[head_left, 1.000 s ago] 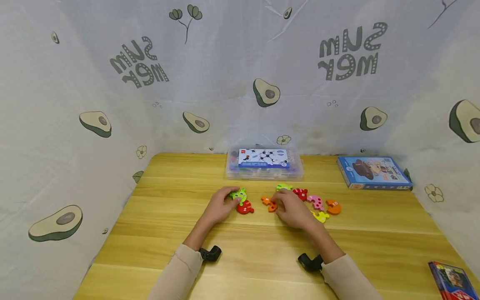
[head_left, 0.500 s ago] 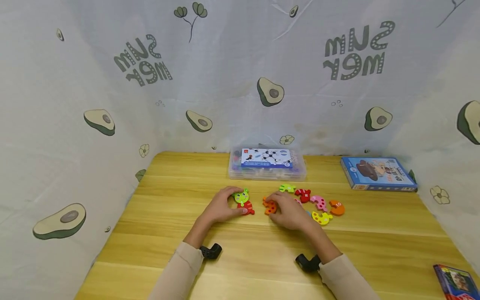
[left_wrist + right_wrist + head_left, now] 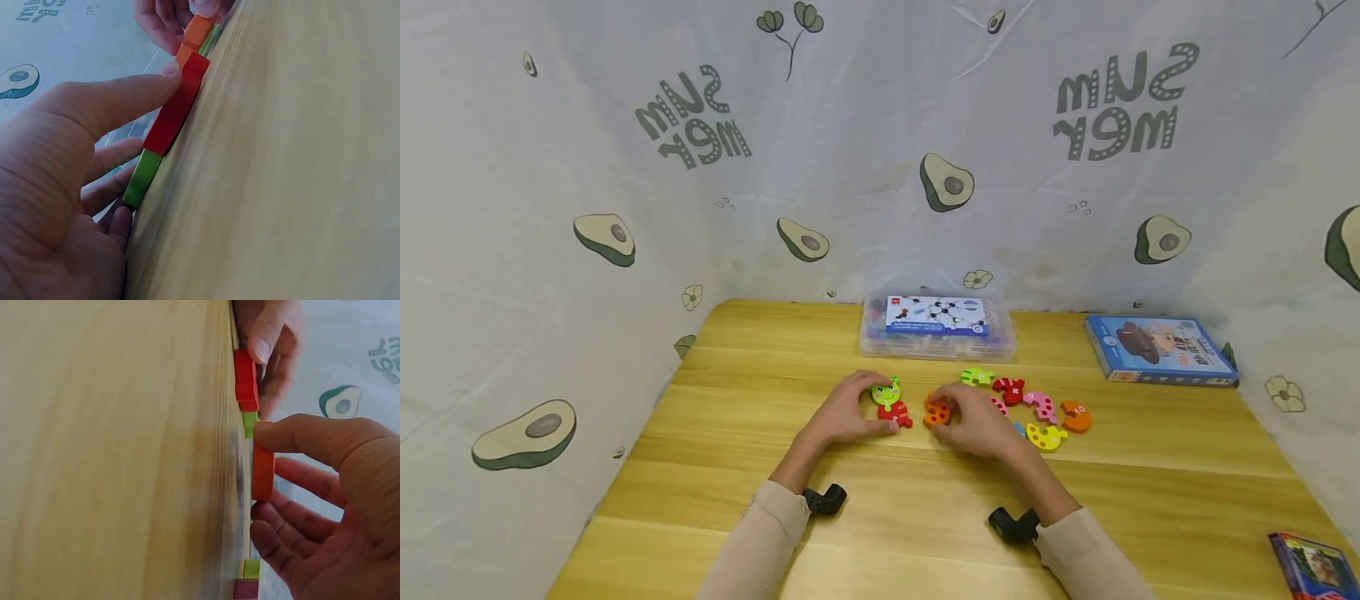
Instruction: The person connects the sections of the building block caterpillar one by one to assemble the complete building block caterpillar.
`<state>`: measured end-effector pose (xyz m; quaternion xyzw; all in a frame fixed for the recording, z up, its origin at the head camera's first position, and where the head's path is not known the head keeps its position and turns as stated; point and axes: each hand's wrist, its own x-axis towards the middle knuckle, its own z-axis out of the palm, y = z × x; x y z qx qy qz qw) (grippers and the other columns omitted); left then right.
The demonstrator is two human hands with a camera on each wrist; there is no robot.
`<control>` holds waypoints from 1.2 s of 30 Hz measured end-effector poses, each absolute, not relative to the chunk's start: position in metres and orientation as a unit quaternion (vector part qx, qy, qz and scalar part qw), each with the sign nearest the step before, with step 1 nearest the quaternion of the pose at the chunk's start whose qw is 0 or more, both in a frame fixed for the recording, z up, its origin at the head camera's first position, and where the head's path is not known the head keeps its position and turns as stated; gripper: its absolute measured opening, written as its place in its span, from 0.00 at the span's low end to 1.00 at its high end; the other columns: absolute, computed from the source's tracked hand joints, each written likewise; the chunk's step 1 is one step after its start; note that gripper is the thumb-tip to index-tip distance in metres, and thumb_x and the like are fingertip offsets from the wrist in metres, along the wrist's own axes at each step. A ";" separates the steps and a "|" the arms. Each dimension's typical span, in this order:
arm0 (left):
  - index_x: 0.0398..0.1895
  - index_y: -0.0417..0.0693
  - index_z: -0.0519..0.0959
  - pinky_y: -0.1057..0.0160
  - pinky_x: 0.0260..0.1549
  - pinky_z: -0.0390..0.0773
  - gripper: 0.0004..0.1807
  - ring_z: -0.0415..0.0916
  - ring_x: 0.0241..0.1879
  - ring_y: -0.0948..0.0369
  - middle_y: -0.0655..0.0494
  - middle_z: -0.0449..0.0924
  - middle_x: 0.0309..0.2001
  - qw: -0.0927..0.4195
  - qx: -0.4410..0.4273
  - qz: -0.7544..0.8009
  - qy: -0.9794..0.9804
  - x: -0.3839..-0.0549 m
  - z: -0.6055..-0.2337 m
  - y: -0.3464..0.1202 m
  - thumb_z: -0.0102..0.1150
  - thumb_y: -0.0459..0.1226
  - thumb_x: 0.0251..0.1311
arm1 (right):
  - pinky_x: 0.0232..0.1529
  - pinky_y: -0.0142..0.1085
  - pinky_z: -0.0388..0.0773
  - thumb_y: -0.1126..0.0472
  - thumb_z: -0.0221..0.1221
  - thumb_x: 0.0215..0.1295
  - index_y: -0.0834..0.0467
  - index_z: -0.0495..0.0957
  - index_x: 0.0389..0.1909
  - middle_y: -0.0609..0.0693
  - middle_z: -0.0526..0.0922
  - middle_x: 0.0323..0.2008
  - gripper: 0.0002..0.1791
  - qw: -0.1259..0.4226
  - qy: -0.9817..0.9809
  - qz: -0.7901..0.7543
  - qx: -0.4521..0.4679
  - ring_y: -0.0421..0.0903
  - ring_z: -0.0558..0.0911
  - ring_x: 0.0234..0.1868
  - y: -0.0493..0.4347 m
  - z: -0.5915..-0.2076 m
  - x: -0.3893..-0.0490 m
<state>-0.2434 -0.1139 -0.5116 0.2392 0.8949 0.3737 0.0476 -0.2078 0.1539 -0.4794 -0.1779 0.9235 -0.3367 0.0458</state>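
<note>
In the head view, a green caterpillar-head puzzle piece (image 3: 885,394) with a smiling face joins a red striped puzzle piece (image 3: 892,412) marked 2. My left hand (image 3: 844,414) holds this pair, thumb on the near side of the red piece and fingers at the far side of the head. Just to the right, an orange dotted puzzle piece (image 3: 936,412) is pinched between the thumb and fingers of my right hand (image 3: 983,425). The right wrist view shows that orange piece (image 3: 263,472) edge-on close over the table, its number hidden.
Right of my right hand lie more puzzle pieces, among them a yellow one (image 3: 1045,437), a pink one (image 3: 1038,406) and an orange one (image 3: 1077,417). A clear plastic case (image 3: 937,346) stands at the back, a blue box (image 3: 1161,350) at back right, a small box (image 3: 1315,565) at front right.
My left thumb has shifted from the green head down to the red piece, which has turned slightly. The orange piece in my right hand has turned and now sits closer to the red one.
</note>
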 end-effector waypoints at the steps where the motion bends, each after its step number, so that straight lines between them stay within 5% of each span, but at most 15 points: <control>1: 0.67 0.59 0.77 0.42 0.71 0.67 0.38 0.68 0.71 0.50 0.56 0.73 0.70 0.047 0.239 0.374 0.895 -0.244 -0.512 -0.114 0.76 0.56 0.52 | 0.51 0.44 0.78 0.59 0.73 0.58 0.54 0.84 0.52 0.47 0.85 0.48 0.20 0.045 0.922 -0.341 -0.179 0.46 0.77 0.45 0.153 -0.479 -0.208; 15: 0.65 0.56 0.80 0.43 0.72 0.66 0.28 0.69 0.71 0.50 0.55 0.75 0.68 0.038 0.237 0.392 0.888 -0.245 -0.516 -0.113 0.71 0.48 0.60 | 0.44 0.38 0.77 0.59 0.76 0.56 0.55 0.86 0.50 0.48 0.84 0.45 0.20 0.040 0.914 -0.351 -0.200 0.43 0.76 0.39 0.134 -0.475 -0.202; 36: 0.65 0.54 0.80 0.43 0.71 0.68 0.28 0.70 0.69 0.49 0.52 0.74 0.67 0.032 0.241 0.402 0.883 -0.246 -0.516 -0.111 0.71 0.45 0.60 | 0.36 0.37 0.73 0.56 0.79 0.50 0.56 0.86 0.43 0.48 0.79 0.33 0.20 0.053 0.923 -0.346 -0.160 0.43 0.73 0.33 0.117 -0.475 -0.199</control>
